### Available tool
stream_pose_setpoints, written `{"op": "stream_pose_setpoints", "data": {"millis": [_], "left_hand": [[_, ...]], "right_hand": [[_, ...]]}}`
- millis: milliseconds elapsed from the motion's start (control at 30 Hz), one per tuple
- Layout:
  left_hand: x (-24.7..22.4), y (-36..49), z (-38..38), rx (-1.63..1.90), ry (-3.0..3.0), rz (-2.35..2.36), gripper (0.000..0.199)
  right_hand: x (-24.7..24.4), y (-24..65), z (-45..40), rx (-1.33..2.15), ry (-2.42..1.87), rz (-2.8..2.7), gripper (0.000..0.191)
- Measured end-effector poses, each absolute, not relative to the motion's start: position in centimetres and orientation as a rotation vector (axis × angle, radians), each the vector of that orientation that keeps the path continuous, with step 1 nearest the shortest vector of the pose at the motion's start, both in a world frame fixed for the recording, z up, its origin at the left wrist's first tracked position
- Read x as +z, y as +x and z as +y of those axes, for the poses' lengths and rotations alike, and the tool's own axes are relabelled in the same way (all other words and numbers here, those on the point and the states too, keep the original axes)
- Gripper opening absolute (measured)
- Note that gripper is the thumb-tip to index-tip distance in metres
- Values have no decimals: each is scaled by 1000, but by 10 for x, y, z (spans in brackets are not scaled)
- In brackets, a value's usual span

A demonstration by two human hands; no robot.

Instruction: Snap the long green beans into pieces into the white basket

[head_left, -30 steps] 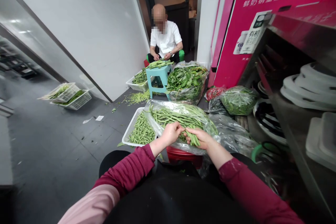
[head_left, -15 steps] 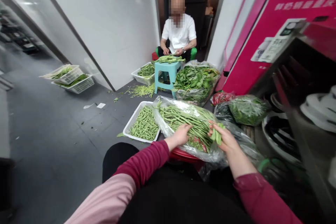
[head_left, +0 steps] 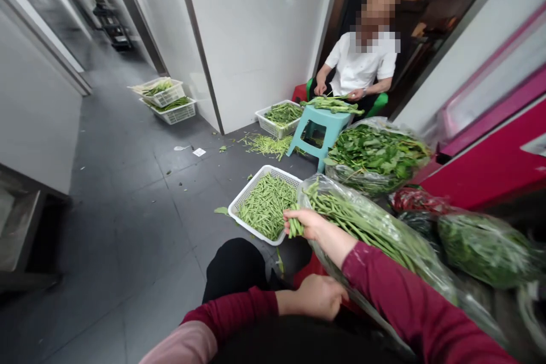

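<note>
My right hand (head_left: 303, 223) is closed around a bunch of cut green bean pieces (head_left: 294, 226). It reaches left over the right edge of a white plastic basket (head_left: 232, 210), which holds a heap of short bean pieces (head_left: 268, 205). Below my right forearm, my left hand (head_left: 322, 297) is curled into a fist close to my lap, beside the edge of a clear plastic bag (head_left: 409, 227). Whatever its fingers may hold is hidden. Long green beans (head_left: 362, 224) lie in that bag, partly covered by my right arm.
A person in a white shirt (head_left: 362, 65) handles greens behind a light blue stool (head_left: 313, 133). A bag of leafy greens (head_left: 379, 151) stands right of the stool. Trimmed stems (head_left: 267, 145) litter the floor. Stacked baskets (head_left: 173, 111) stand by the wall; another bagged vegetable (head_left: 490, 250) lies right.
My right hand has carried the bean pieces left from the bag to the basket. My left hand has left the long beans and come back toward my lap. The view has turned left.
</note>
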State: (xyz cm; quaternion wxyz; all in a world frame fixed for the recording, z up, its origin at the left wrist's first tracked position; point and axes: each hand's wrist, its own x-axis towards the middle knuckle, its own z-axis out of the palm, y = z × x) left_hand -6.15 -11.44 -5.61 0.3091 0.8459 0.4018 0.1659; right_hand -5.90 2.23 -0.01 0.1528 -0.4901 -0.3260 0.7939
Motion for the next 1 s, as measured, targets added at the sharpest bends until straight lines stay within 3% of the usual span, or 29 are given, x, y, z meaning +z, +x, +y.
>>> {"op": "stream_pose_setpoints", "data": {"millis": [100, 267, 400, 433, 533, 633, 733, 833, 933, 1000], "left_hand": [[-59, -62, -110, 308, 2224, 1094, 24], [-63, -66, -100, 196, 2197, 1170, 21], [-59, -75, -93, 351, 2188, 1165, 25], [-56, -76, -91, 412, 2190, 1170, 26], [-45, -76, -83, 580, 2199, 1216, 27], [-34, -69, -64, 664, 2239, 1228, 29], [-28, -65, -35, 477, 2189, 1336, 27], [-26, -69, -1, 213, 1958, 1601, 19], [-25, -81, 27, 131, 1800, 1753, 8], [-25, -88, 39, 149, 1694, 1822, 13]], "right_hand": [[-16, -106, 60, 2165, -1572, -1069, 11], [-25, -121, 72, 1871, -1566, -1445, 34], [-28, -60, 38, 1792, -1463, -1882, 25], [-29, -34, 30, 1676, -1492, -1953, 25], [-26, 59, 22, 883, -1788, -2213, 19], [-11, 147, 28, 317, -2115, -2344, 39], [9, 195, 34, -81, -2156, -2289, 53], [17, 200, 32, -168, -2130, -2228, 55], [8, 184, 18, -42, -2032, -2258, 56], [-4, 172, 5, 97, -1947, -2295, 52]]}}
